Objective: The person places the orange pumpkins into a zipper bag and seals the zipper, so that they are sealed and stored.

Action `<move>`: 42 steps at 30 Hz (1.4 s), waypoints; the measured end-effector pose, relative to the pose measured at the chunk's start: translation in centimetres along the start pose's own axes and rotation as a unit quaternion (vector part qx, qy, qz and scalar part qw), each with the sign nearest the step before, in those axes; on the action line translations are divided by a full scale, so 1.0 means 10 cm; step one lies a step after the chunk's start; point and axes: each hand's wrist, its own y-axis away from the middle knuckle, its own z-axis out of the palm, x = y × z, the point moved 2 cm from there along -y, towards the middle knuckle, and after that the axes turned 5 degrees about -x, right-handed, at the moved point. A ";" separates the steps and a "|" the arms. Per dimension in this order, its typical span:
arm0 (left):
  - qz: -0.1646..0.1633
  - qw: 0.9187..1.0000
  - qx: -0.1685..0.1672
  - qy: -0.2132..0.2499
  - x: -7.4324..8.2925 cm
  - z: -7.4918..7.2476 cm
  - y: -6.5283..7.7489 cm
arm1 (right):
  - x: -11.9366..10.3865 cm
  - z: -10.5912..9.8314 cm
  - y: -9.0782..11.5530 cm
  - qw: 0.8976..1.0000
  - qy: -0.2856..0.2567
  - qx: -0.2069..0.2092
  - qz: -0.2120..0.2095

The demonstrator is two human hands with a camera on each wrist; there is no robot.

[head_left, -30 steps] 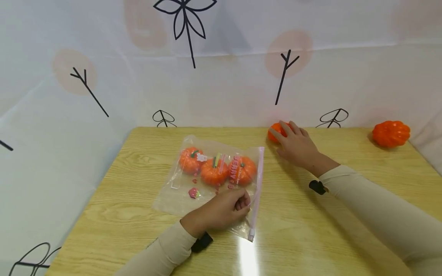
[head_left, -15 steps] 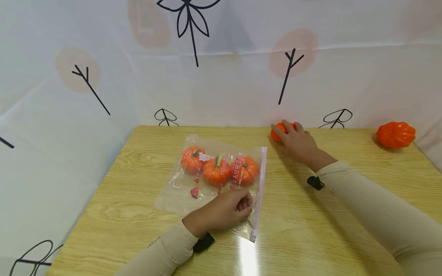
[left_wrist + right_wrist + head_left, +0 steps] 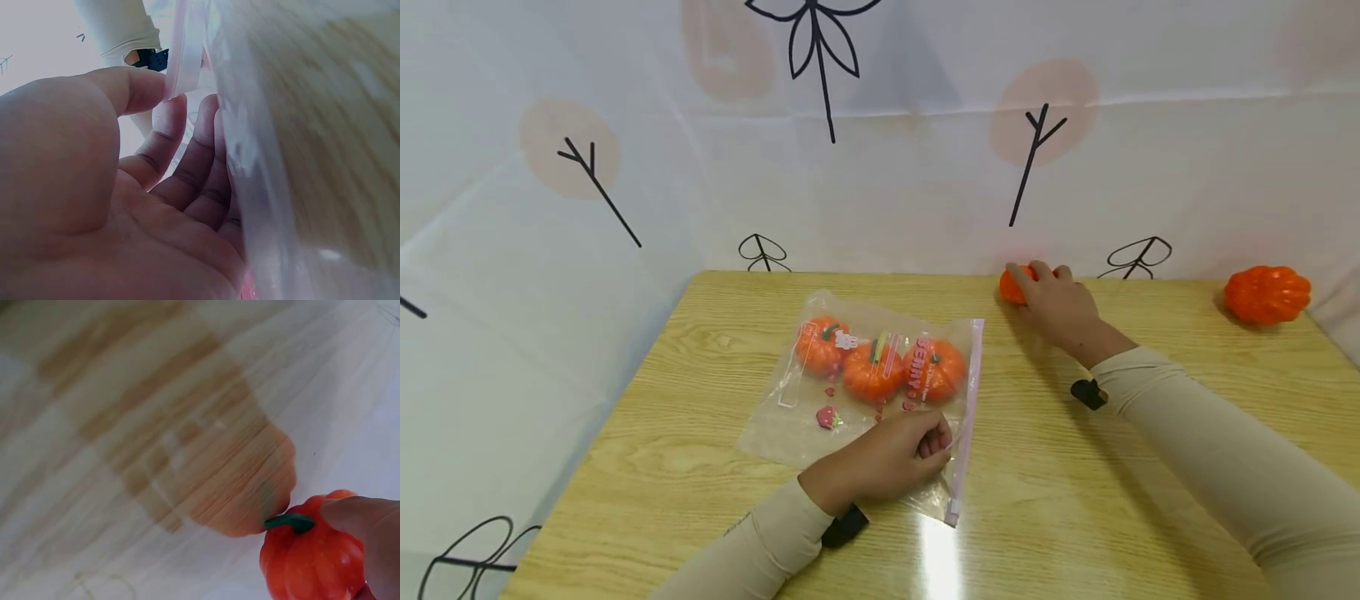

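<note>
Head view: right hand (image 3: pixel 1060 310) curls round a glossy pumpkin (image 3: pixel 1011 291), likely light, stiff, slippery, best gripped by its ribs; left hand (image 3: pixel 891 454) pinches the bag's zip edge (image 3: pixel 970 390).

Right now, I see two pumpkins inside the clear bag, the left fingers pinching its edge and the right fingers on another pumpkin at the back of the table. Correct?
Not the count: the head view shows three pumpkins inside the clear bag, not two. The rest holds: the left fingers pinch its edge and the right fingers are on another pumpkin at the back of the table.
</note>
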 end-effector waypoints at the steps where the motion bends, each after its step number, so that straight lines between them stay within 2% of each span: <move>1: 0.000 1.000 0.000 0.000 0.00 0.00 0.00 | 0.01 -0.01 0.00 1.000 -0.004 -0.002 0.005; 9: -0.004 1.000 -0.002 0.005 0.03 -0.02 0.00 | 0.17 -0.06 0.02 0.997 -0.044 -0.032 0.050; 16: -0.004 1.000 0.001 0.014 0.02 -0.03 0.01 | 0.31 -0.12 0.10 0.985 -0.125 -0.070 0.091; 24: -0.001 1.000 0.003 0.008 0.02 -0.04 0.02 | 0.38 -0.09 0.30 0.975 -0.191 -0.046 0.100; 31: -0.015 1.000 0.000 0.018 0.00 -0.01 0.03 | 0.27 -0.05 0.55 0.966 -0.237 -0.021 0.099; 36: -0.012 1.000 0.005 0.020 0.00 0.00 0.03 | 0.13 -0.06 0.70 0.960 -0.263 -0.008 0.100; 42: -0.013 1.000 0.001 0.021 0.02 0.01 0.02 | -0.04 -0.10 0.84 0.950 -0.297 -0.018 0.094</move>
